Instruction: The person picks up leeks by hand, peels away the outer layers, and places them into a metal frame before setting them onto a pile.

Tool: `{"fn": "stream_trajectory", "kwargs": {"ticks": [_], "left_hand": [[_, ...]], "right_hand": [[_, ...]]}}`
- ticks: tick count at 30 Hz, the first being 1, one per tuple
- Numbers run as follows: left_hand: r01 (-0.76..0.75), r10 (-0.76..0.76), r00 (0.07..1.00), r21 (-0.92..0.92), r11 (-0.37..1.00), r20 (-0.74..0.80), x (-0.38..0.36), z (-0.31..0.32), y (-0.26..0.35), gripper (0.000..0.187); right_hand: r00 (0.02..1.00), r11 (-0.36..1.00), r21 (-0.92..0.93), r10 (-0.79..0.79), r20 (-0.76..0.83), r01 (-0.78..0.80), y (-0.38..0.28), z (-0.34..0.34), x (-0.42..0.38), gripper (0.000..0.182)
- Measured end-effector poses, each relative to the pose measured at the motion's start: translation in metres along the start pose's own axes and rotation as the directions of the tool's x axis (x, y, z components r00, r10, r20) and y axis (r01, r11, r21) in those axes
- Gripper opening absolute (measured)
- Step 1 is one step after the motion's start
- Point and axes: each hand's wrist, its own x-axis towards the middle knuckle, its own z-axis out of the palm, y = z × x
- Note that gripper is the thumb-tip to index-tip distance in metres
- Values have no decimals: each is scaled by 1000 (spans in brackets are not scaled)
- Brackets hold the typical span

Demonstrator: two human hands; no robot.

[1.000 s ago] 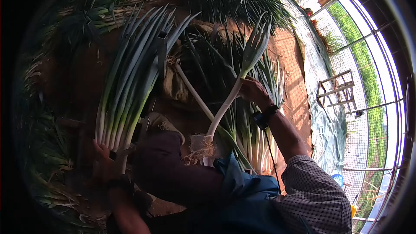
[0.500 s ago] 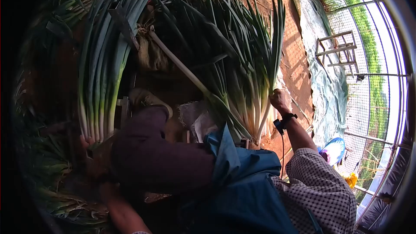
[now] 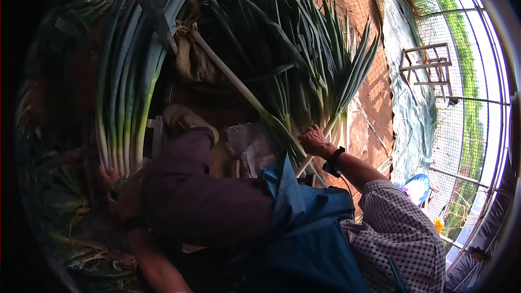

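My right hand [image 3: 317, 141] is closed around the pale lower stalk of a leek, whose green leaves fan up to the right. Behind it stands a thick pile of leeks [image 3: 287, 49], their leaves pointing away from me. One long leek [image 3: 228, 76] lies slantwise across the pile's left side, its roots at the upper end. On the left, a bunch of leeks [image 3: 127, 92] lies side by side with white ends towards me. My left hand [image 3: 111, 179] touches those white ends; shadow hides most of its fingers.
A metal bracket [image 3: 157, 21] rises against the left bunch. My bent knee [image 3: 190, 168] and blue apron [image 3: 309, 239] lie between the two groups. Loose leaves [image 3: 70, 211] lie at left. A metal frame stand [image 3: 426, 65] stands by the mesh wall at right.
My right hand has moved left and slightly down, bringing a leek across the front of the pile; its leaves now lean right. My left hand has stayed at the bunch's ends.
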Motion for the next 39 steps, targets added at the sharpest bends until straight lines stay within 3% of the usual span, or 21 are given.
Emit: {"fn": "stream_trajectory", "kwargs": {"ticks": [2,5,9,10,13,14,17,20,23,24,27,28,31,32,33,35,36,37,39], "left_hand": [[4,-4,1000,-7,1000,5,3,2,3,54],[11,-11,1000,-17,1000,6,4,6,6,54],[10,-10,1000,-10,1000,3,2,0,4,54],[8,-8,1000,-14,1000,0,1,1,4,54],[4,-4,1000,-19,1000,0,6,4,4,55],[7,-7,1000,-28,1000,-6,6,4,4,55],[5,-5,1000,-28,1000,-1,10,2,6,55],[16,-16,1000,-37,999,0,10,0,9,55],[34,-33,999,-48,998,10,6,0,9,55],[41,-40,999,-49,998,10,2,-1,10,55],[62,-61,998,-61,996,18,-5,-2,8,55],[71,-70,997,-67,995,21,-6,-1,7,55],[88,-86,996,-83,993,28,-7,0,5,55],[91,-89,996,-87,992,28,-6,0,3,55],[97,-95,995,-91,991,30,-7,-1,1,55],[102,-99,995,-97,990,32,-7,-1,1,55],[106,-103,994,-100,989,32,-7,-1,0,56],[110,-107,994,-104,988,34,-8,-1,1,56],[111,-108,994,-110,988,32,-10,-4,2,56]], "right_hand": [[981,989,-129,-54,186,78,1,2,-16,5],[985,984,-156,-62,163,88,-2,4,-31,8],[955,940,-270,-138,263,210,-11,-13,-54,13],[906,970,-195,-53,420,147,-10,-3,-52,13],[934,954,223,119,338,-202,2,18,-48,17],[969,892,388,174,177,-231,3,27,-42,23],[991,870,475,-130,-37,132,11,100,-6,22],[953,868,495,-184,241,43,-12,138,17,26],[939,757,654,-227,259,2,-41,104,14,25],[934,616,773,-346,94,150,-42,112,10,23],[884,317,918,-463,-72,241,-48,98,1,14],[897,496,838,-441,18,227,-50,84,2,11],[940,348,897,-294,-170,272,-6,107,3,10],[993,195,978,-79,88,-71,11,95,-9,10],[922,-31,925,82,379,-378,19,57,-22,10],[846,247,820,291,446,-517,35,31,-34,11],[946,595,735,204,253,-325,52,55,-41,10],[995,847,525,40,91,-82,77,103,-48,12],[999,919,391,53,-3,-47,104,139,-72,14]]}}
